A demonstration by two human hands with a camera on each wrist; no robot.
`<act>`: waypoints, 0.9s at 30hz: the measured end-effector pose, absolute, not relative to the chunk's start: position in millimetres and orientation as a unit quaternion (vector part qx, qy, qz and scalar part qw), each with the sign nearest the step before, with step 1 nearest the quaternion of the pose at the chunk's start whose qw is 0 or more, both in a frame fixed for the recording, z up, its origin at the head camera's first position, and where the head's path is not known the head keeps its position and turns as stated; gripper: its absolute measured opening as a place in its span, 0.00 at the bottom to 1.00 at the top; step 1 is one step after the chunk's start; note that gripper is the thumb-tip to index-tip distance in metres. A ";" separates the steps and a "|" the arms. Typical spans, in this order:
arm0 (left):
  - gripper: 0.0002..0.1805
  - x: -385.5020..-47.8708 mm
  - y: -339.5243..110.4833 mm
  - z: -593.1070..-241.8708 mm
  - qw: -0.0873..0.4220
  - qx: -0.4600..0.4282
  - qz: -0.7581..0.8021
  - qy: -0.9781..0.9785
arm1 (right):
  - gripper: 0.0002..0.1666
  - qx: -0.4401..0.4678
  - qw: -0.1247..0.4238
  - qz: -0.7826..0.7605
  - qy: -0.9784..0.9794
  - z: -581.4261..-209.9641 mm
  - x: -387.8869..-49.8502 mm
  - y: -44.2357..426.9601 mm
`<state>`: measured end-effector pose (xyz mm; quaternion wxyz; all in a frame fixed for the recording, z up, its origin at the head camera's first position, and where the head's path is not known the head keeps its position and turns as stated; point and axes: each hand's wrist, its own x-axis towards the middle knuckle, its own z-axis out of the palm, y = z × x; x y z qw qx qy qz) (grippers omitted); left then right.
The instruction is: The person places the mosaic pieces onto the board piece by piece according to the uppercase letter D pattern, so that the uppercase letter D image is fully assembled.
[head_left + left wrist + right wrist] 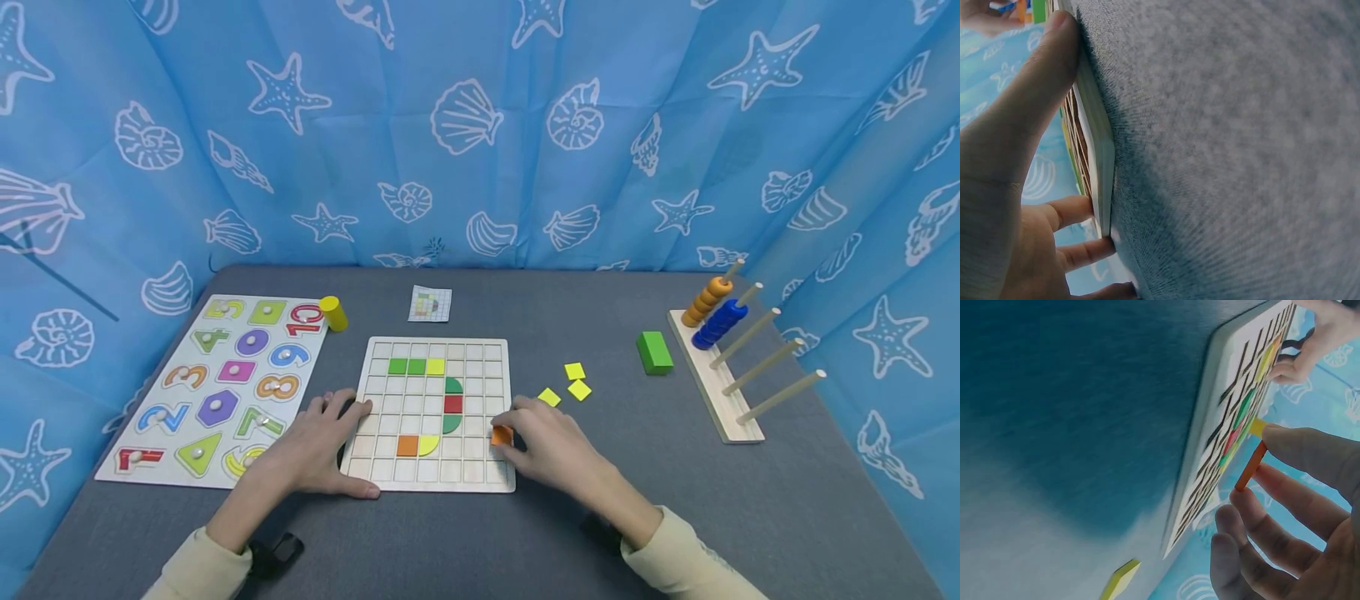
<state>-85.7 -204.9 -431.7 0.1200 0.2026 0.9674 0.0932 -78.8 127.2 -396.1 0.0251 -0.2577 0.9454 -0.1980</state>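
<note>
A light wooden grid board [412, 404] lies before me. It bears two green squares and a yellow one, a red square [453, 404] between two green rounded pieces, and an orange square [407, 446] beside a yellow rounded piece. My left hand [318, 450] rests at the board's near left corner, its straight thumb [1050, 56] along the front edge and its spread fingers touching the left edge. Over the board's right edge, my right hand [551, 446] pinches an orange square tile [1251, 467] between thumb and fingertips. In the right wrist view the tile is seen edge-on, apart from the board.
Loose yellow square tiles [579, 390] lie right of the board. Behind it is a small pattern card [430, 304]. A number-and-shape puzzle [168, 375] and yellow cylinder [333, 313] stand left. Farther right are a green block [655, 352] and a peg stand [705, 375] with beads.
</note>
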 end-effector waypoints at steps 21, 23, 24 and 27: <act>0.66 -86.9 -205.3 -431.3 0.126 0.198 0.093 0.967 | 0.09 -0.328 0.025 -0.216 0.919 -388.5 -96.8 62.6; 0.66 -86.9 -205.2 -431.0 0.128 0.200 0.093 0.967 | 0.10 -0.330 0.028 -0.215 0.919 -388.7 -97.8 57.2; 0.66 -86.9 -205.2 -430.8 0.129 0.201 0.093 0.967 | 0.11 -0.330 0.031 -0.214 0.919 -388.8 -98.2 54.4; 0.67 -87.4 -204.6 -428.1 0.144 0.201 0.092 0.965 | 0.13 -0.329 0.045 -0.208 0.920 -389.4 -99.3 45.4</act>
